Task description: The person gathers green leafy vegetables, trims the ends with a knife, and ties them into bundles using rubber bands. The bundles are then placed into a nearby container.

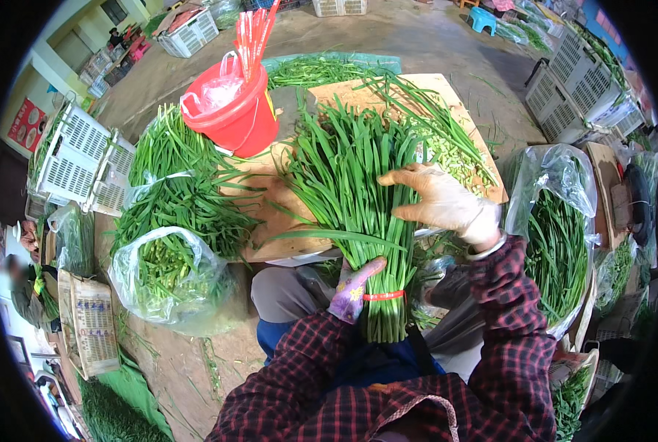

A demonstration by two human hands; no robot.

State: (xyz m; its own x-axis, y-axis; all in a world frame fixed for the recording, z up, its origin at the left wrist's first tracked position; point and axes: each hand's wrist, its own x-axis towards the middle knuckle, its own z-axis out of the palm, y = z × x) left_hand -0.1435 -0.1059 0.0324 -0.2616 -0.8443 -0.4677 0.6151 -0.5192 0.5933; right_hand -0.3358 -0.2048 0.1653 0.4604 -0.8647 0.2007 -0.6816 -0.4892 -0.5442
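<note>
A large bundle of garlic chives [362,182] lies with its leaves spread over the wooden board [295,204] and its stem ends towards my body. A red band [384,296] is round the stems near the cut ends. My left hand [355,284], in a purple flowered glove, grips the bundle just above the band, with the thumb on top. In a pale, stained glove, my right hand [436,193] is at the right side of the leaves, thumb and fingers apart. Cut stem pieces [450,154] and loose leaves lie on the board beyond it.
A red bucket [237,119] holding red strips [253,38] and plastic bags stands at the board's far left. Bagged chives [168,265] stand at left, and another bag of chives [558,248] at right. Crates [577,83] are stacked beyond. Another person [25,293] is at the far left.
</note>
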